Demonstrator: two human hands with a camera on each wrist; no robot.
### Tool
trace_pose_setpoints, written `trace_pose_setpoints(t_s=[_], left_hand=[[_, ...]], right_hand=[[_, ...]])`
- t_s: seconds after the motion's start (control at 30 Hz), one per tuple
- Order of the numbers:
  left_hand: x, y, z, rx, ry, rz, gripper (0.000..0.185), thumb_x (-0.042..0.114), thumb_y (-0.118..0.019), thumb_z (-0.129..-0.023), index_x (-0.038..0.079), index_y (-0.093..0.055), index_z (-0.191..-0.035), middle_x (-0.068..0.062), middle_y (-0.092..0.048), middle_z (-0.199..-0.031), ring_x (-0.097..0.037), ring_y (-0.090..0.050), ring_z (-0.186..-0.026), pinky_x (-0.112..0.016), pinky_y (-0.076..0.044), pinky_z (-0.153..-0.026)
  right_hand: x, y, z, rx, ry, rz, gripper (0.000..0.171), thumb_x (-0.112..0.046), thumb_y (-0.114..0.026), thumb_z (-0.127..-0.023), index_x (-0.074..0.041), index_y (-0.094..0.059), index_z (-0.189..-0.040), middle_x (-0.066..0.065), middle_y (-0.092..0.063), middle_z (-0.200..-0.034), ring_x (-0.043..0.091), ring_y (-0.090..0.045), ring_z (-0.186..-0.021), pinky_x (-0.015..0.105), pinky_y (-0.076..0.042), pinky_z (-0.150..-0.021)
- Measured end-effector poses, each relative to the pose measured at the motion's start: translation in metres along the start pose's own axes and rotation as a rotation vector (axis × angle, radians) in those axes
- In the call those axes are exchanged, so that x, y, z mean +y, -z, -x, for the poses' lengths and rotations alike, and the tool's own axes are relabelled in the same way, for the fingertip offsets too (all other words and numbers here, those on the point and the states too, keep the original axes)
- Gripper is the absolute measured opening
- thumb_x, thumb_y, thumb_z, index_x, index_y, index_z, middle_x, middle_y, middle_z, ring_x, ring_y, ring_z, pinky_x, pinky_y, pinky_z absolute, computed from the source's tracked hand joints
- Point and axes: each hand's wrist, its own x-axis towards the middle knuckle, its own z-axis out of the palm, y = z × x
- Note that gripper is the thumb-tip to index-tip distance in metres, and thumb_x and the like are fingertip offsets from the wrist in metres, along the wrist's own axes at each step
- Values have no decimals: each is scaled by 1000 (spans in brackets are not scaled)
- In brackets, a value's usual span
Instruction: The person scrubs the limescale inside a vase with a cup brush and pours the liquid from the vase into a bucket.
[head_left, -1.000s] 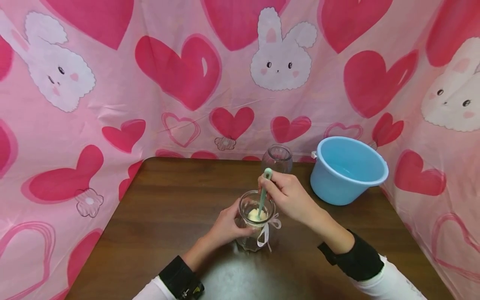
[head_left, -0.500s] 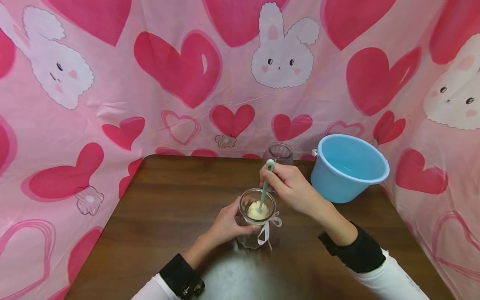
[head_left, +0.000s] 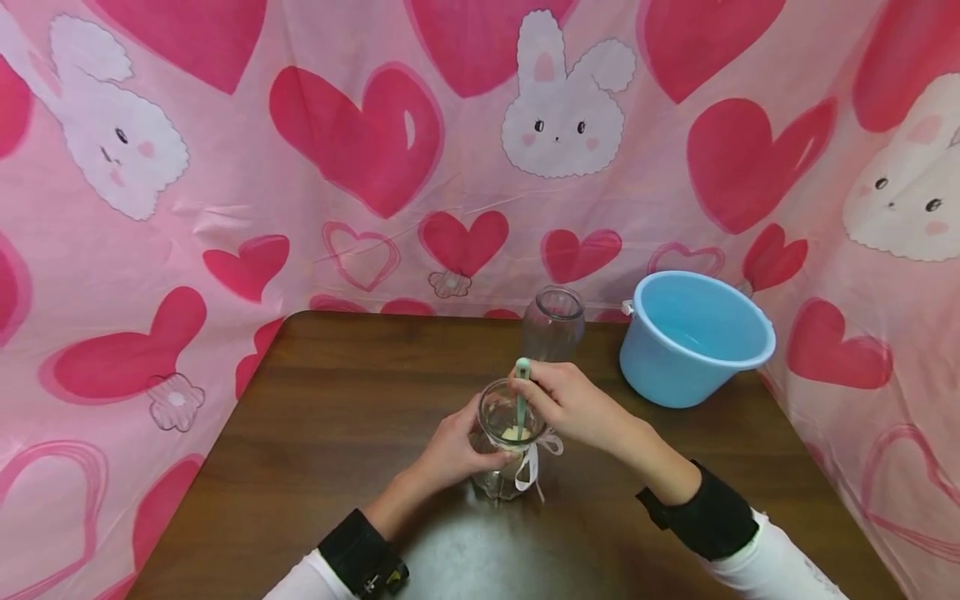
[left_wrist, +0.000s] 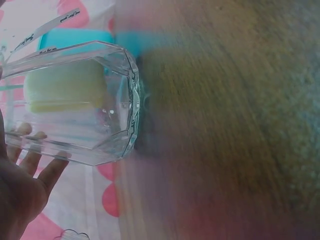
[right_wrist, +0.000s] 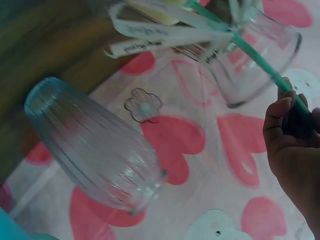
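A clear glass jar with a white ribbon bow at its neck stands upright on the table. The left hand grips it from the left, thumb in front and fingers behind. Between thumb and fingers, the right hand holds the green handle of a sponge bottle brush above the jar's mouth. Its pale yellow sponge head is inside the jar, well down, as the left wrist view shows. In the right wrist view the green handle slants through the jar's neck.
A second, ribbed glass jar stands behind the right hand near the back edge of the wooden table. To its right is a light blue bucket. A pink curtain with hearts and rabbits hangs behind and on both sides.
The right hand and brush rose slightly, then moved down, so the sponge head now sits deeper in the jar. The left hand and jar have stayed in place.
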Motion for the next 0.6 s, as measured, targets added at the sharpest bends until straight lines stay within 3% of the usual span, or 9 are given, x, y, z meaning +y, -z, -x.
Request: trace_pose_setpoints(t_s=[0.17,0.4,0.5,0.6], left_hand=[[0,-1,2,7,7,-14,85,30,-91,-78,10,-49,-150,-6,-69,-135,-19,-71,-109,-42,-54,-92],[-2,-3,4,4,19,8,83,32,-92,-77,13,-51,-147,-1,-70,-130,-18,-71,-109,-40,-54,-93],[-2,-2,4,4,17,5,83,31,-92,-78,14,-50,-147,-1,-70,-130,-18,-70,-109,-40,-55,-92],[-2,-1,2,11,6,-8,83,30,-91,-78,13,-50,-148,-2,-70,-130,-19,-70,-109,-40,-55,-91]], right_hand=[[-10,8,-7,33,71,35,4,-13,-63,-104,-13,-67,-106,-4,-63,-85,9,-60,-78,27,-55,-71],[-21,19,-12,163,224,70,11,-1,-67,-98,-8,-66,-107,0,-68,-91,13,-63,-78,28,-57,-73],[-23,18,-12,153,291,84,8,-11,-65,-102,-6,-66,-108,3,-68,-91,11,-62,-79,27,-57,-72],[-18,13,-11,125,311,87,22,-27,-60,-105,-5,-65,-108,3,-66,-91,10,-61,-81,25,-57,-72]])
